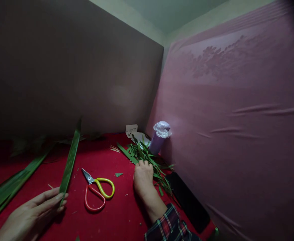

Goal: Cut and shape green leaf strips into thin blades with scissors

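Observation:
A long green leaf strip (70,164) stands up at a tilt, pinched near its lower end by my left hand (40,211). At the near edge of a heap of cut green leaf scraps (143,152), my right hand (143,175) rests with its fingers curled down; its fingertips and anything in them are hidden. Scissors (93,180) with one red and one yellow handle lie between my two hands, touched by neither. A small triangular leaf piece (118,174) sits beside them on the red cloth (121,214).
Long broad leaves (16,184) lie at the left. Behind the scraps stands a purple bottle (158,140) with clear plastic around its top, near a white card (131,130) and thin wooden sticks (115,148). A black phone (188,202) lies at right, beside the pink-draped wall (232,140).

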Motion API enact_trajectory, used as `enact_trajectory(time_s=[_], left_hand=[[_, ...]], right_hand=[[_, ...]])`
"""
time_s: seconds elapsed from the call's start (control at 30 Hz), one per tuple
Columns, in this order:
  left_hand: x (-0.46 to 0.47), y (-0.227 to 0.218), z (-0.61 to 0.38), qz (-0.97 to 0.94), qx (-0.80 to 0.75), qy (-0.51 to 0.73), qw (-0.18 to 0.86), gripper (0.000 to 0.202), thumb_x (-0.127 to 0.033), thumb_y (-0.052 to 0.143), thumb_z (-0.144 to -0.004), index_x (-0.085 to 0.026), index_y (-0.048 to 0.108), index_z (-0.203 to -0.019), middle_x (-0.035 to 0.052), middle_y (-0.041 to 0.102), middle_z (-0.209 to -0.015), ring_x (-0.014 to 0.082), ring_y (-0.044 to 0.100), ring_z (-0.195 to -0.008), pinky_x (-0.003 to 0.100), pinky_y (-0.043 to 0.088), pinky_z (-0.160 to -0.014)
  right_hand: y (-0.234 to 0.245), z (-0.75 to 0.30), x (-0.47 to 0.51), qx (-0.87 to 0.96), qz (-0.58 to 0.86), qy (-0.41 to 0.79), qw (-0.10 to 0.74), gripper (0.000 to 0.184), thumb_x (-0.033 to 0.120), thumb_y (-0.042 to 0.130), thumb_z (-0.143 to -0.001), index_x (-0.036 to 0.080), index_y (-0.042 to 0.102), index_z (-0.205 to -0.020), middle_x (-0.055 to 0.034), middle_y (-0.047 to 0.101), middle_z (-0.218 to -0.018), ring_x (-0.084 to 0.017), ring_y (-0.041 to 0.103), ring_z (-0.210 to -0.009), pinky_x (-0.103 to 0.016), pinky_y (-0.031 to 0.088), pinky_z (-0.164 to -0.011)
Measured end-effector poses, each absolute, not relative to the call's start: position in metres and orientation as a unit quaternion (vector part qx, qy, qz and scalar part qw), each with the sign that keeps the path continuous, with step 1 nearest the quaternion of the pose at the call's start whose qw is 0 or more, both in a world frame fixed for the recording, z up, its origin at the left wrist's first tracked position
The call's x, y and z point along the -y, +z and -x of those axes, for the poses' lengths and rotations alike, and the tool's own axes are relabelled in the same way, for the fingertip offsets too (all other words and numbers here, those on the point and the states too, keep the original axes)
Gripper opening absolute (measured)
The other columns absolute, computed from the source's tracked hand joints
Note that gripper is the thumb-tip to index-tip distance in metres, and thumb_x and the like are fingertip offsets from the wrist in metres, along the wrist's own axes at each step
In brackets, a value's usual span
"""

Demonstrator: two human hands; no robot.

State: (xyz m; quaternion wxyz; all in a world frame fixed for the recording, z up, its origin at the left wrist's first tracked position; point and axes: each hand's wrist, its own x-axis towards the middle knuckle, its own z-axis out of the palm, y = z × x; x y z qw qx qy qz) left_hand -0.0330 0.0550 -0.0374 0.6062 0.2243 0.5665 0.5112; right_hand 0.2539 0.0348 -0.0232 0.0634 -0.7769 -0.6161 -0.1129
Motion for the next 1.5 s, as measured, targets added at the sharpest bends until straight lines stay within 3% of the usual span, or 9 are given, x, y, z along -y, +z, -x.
enact_trajectory(time_s=[0.13, 0.3, 0.5, 0.77, 1.07, 1.3, 1.5], left_hand=[[-0.067, -0.054, 0.050, -0.214, -0.558, 0.480, 0.642, 0.055, 0.003, 0.078, -0.029, -0.017, 0.065, -0.079, 0.0114, 0.073, -0.070, 0.0264, 0.067, -0.060, 0.031, 0.057, -0.049], [-0.063, -0.053, 0.049, -0.228, -0.551, 0.473, 0.649, 0.057, 0.002, 0.079, -0.031, -0.017, 0.063, -0.082, 0.0097, 0.073, -0.071, 0.0247, 0.067, -0.060, 0.030, 0.056, -0.050], [-0.055, -0.044, 0.040, -0.246, -0.545, 0.475, 0.646, 0.042, -0.004, 0.076, -0.046, -0.015, 0.064, -0.085, 0.0095, 0.071, -0.070, 0.0206, 0.064, -0.055, 0.027, 0.054, -0.047], [-0.049, -0.033, 0.035, -0.264, -0.549, 0.478, 0.633, 0.035, 0.001, 0.068, -0.057, -0.013, 0.059, -0.088, 0.0080, 0.071, -0.068, 0.0173, 0.065, -0.057, 0.023, 0.054, -0.051], [-0.040, -0.022, 0.028, -0.293, -0.546, 0.493, 0.611, 0.036, -0.007, 0.073, -0.052, -0.013, 0.060, -0.084, 0.0055, 0.069, -0.062, 0.0175, 0.063, -0.049, 0.024, 0.052, -0.043], [-0.038, -0.016, 0.025, -0.287, -0.540, 0.508, 0.606, 0.037, -0.003, 0.072, -0.047, -0.014, 0.059, -0.079, 0.0030, 0.066, -0.055, 0.0154, 0.060, -0.044, 0.022, 0.050, -0.041], [-0.036, -0.014, 0.026, -0.285, -0.539, 0.510, 0.606, 0.034, 0.001, 0.070, -0.050, -0.013, 0.059, -0.079, 0.0044, 0.067, -0.058, 0.0156, 0.061, -0.044, 0.022, 0.050, -0.041]], right_hand=[[-0.021, -0.263, -0.034, 0.553, 0.820, -0.127, 0.072, 0.017, 0.013, 0.054, -0.078, 0.009, 0.065, -0.091, -0.0166, 0.059, -0.093, -0.027, 0.054, -0.088, -0.034, 0.039, -0.068], [-0.024, -0.258, -0.035, 0.579, 0.799, -0.132, 0.089, 0.025, 0.020, 0.051, -0.083, 0.019, 0.059, -0.107, -0.0102, 0.058, -0.098, -0.022, 0.054, -0.092, -0.029, 0.041, -0.071], [-0.029, -0.257, -0.036, 0.581, 0.802, -0.111, 0.083, 0.012, 0.014, 0.055, -0.080, 0.017, 0.064, -0.086, -0.0082, 0.060, -0.088, -0.018, 0.059, -0.080, -0.025, 0.042, -0.065], [-0.014, -0.271, -0.032, 0.488, 0.860, -0.122, 0.087, 0.017, 0.018, 0.047, -0.087, 0.015, 0.063, -0.091, -0.0107, 0.058, -0.091, -0.020, 0.063, -0.082, -0.026, 0.044, -0.061], [-0.015, -0.272, -0.031, 0.488, 0.867, -0.090, 0.042, 0.016, 0.026, 0.053, -0.089, 0.013, 0.059, -0.095, -0.0039, 0.061, -0.094, -0.014, 0.060, -0.078, -0.031, 0.051, -0.068], [-0.010, -0.277, -0.028, 0.474, 0.872, -0.111, 0.056, 0.019, 0.019, 0.047, -0.088, 0.017, 0.066, -0.088, -0.0073, 0.063, -0.089, -0.018, 0.064, -0.076, -0.029, 0.047, -0.063], [-0.006, -0.283, -0.025, 0.462, 0.874, -0.127, 0.078, 0.027, 0.017, 0.044, -0.085, 0.020, 0.066, -0.099, -0.0108, 0.063, -0.090, -0.022, 0.066, -0.076, -0.029, 0.044, -0.061]])
